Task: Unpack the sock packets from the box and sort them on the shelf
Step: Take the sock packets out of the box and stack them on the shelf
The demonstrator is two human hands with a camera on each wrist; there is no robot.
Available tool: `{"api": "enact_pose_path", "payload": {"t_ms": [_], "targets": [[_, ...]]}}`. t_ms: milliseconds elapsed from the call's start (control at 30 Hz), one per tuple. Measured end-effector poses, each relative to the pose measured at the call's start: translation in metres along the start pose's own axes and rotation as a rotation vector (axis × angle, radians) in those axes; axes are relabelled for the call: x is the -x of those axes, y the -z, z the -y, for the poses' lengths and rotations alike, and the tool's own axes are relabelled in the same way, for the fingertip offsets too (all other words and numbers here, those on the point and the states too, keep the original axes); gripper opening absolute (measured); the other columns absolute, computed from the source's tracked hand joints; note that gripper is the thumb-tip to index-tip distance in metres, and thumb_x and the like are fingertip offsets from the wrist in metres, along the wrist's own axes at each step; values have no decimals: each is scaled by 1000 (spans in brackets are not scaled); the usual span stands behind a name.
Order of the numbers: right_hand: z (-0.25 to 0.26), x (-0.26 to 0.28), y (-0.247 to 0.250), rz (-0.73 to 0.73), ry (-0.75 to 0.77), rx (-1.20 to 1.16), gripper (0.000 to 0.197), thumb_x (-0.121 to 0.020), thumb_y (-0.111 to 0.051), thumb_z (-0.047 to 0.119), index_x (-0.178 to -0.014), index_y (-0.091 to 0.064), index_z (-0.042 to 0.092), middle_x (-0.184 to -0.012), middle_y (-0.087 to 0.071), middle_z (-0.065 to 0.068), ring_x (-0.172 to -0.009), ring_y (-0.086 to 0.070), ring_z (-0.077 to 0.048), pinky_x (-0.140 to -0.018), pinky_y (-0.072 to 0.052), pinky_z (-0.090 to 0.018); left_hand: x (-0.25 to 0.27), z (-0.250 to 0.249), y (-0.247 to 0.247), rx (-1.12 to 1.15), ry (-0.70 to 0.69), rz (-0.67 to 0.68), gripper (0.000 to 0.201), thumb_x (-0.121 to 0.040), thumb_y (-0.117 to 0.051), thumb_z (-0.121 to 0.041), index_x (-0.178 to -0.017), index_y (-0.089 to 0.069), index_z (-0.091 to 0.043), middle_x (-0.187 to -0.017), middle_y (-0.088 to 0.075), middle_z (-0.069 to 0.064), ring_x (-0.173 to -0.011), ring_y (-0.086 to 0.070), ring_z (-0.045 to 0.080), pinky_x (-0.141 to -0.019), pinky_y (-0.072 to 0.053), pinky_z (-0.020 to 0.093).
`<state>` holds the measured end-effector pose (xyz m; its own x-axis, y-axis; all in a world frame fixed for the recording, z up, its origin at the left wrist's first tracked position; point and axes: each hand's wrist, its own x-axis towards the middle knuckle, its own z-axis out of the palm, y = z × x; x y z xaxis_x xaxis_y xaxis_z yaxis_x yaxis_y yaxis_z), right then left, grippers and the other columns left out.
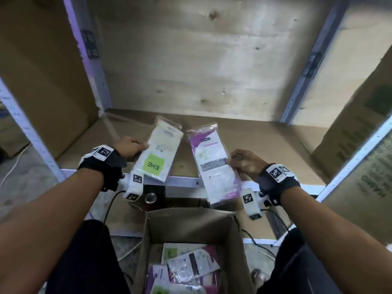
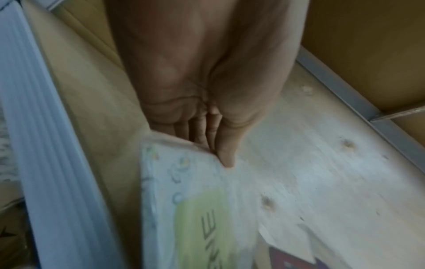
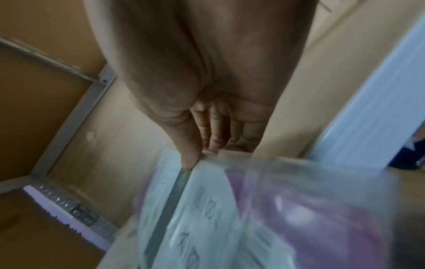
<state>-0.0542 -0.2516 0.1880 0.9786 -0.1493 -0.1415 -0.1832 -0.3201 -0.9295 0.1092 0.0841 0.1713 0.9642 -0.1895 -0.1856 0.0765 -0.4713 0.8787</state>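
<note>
Plywood backing and a brown shelf (image 1: 244, 141) board filled most of the view, with grey metal uprights on both sides. Two sock packets were held up just over the shelf's front edge, side by side but not touching. The white packet (image 1: 158, 151), with a green label reading "ENE" upside down, was pinched along its left edge by the left hand (image 1: 130, 148); the left wrist view had the thumb (image 2: 226, 152) on top and the fingers tucked underneath. The purple packet (image 1: 212, 164) sat in the right hand (image 1: 246, 163), gripped at its right edge the same way, thumb (image 3: 189, 154) over the plastic. Pretty blurry in both wrist views tbh.

Down below, between the person's knees, the open cardboard box (image 1: 239, 251) had more packets (image 1: 191, 266) lying loose in it, a mix of white and purple ones. Big cardboard cartons (image 1: 42, 81) stood on either side of the shelf, and some cables ran across the floor.
</note>
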Motion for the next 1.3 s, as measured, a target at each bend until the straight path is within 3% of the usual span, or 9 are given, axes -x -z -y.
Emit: {"api": "enact_pose_path", "payload": {"t_ms": [100, 267, 433, 600, 733, 867, 1000, 1133, 1300], "targets": [[-10, -31, -11, -45, -75, 15, 13, -93, -61, 2, -83, -54, -1, -70, -51, -12, -63, -45, -23, -60, -37, -33, -24, 10, 1, 58, 93, -67, 16, -89, -72, -16, -79, -68, -5, -72, -73, 10, -71, -68, 27, -73, -58, 35], [-12, -91, -32, -70, -165, 151, 34, -92, -65, 18, -98, -65, -15, -87, -67, -24, -76, -61, -30, -76, -52, -43, -59, 26, 7, 28, 153, -167, 21, -85, -76, -20, -93, -70, -2, -111, -70, 22, -103, -67, 38, -98, -52, 51], [6, -143, -60, -31, -138, 309, 33, -93, -63, 23, -65, -65, 4, -62, -64, -9, -58, -60, -23, -66, -49, -36, -88, 28, 16, -129, 149, -218, 29, -90, -70, -21, -107, -72, 2, -114, -71, 18, -99, -67, 31, -92, -51, 33], [32, -189, -92, 32, -132, 228, 10, -85, -66, 1, -75, -65, -3, -54, -63, -9, -42, -56, -17, -46, -48, -25, -115, 27, 45, -262, 154, -263, 27, -89, -70, -28, -98, -74, -3, -108, -72, 16, -82, -62, 26, -75, -44, 27], [42, -221, -119, 41, -81, 291, 16, -78, -67, -3, -70, -56, 5, -74, -70, -24, -55, -60, -27, -62, -56, -39, -135, 31, 63, -359, 164, -303, 34, -86, -72, -32, -98, -74, -1, -106, -71, 17, -79, -58, 25, -73, -42, 27], [44, -252, -140, 25, -74, 316, 21, -77, -72, 1, -75, -52, 8, -75, -72, -23, -58, -65, -29, -74, -60, -51, -153, 40, 74, -335, 177, -311, 33, -85, -74, -27, -97, -70, 4, -106, -69, 23, -87, -63, 30, -76, -48, 32], [52, -278, -155, 19, -63, 280, 32, -79, -72, -3, -83, -44, 11, -66, -67, -18, -48, -61, -23, -62, -59, -43, -168, 43, 84, -323, 112, -337, 36, -88, -71, -19, -114, -64, 5, -118, -67, 23, -105, -64, 35, -96, -51, 42], [57, -295, -169, 14, -69, 287, 28, -78, -73, -4, -78, -47, 6, -63, -66, -17, -39, -61, -18, -45, -54, -30, -178, 48, 90, -373, 91, -374, 42, -88, -72, -19, -122, -59, 1, -126, -63, 22, -112, -62, 36, -98, -50, 43], [56, -307, -181, -5, -73, 265, 21, -78, -74, 0, -72, -56, 8, -67, -69, -12, -51, -65, -19, -65, -62, -40, -185, 48, 99, -460, 181, -362, 42, -91, -67, -25, -125, -61, -2, -133, -60, 19, -117, -60, 35, -88, -47, 32]]}}
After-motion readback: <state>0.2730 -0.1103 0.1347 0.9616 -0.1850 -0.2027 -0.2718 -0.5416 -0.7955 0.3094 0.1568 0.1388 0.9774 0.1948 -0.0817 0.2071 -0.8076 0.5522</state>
